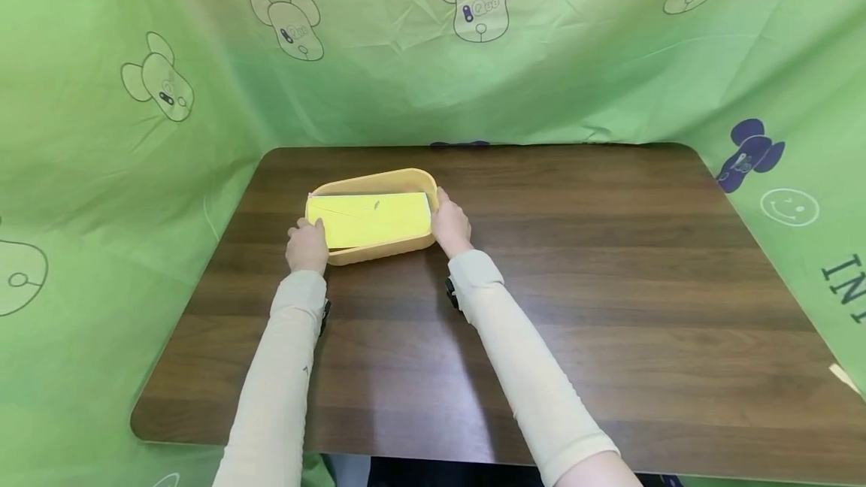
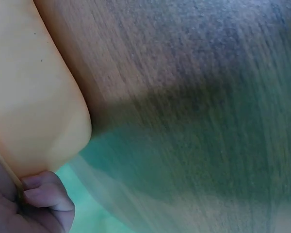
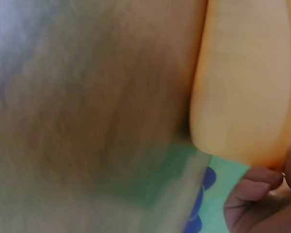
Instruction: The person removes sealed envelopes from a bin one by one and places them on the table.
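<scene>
A pale orange-yellow plastic storage bin [image 1: 379, 252] with rounded corners sits toward the back left of the table, tilted a little in the head view. Inside it lies a flat, bright yellow rectangular piece [image 1: 372, 222], like paper or a thin booklet, with a small mark on top. My left hand [image 1: 307, 248] grips the bin's left end, fingers curled at its rim. At the opposite end my right hand [image 1: 452, 225] holds the rim. Both wrist views show the smooth outer wall of the bin [image 2: 36, 92], with curled fingers [image 3: 252, 189] under the rim.
The brown wood-grain table [image 1: 575, 299] has rounded far corners. A green cloth [image 1: 379, 74] printed with cartoon bear heads hangs behind it and along both sides. At the right table edge is a small pale piece [image 1: 844, 378].
</scene>
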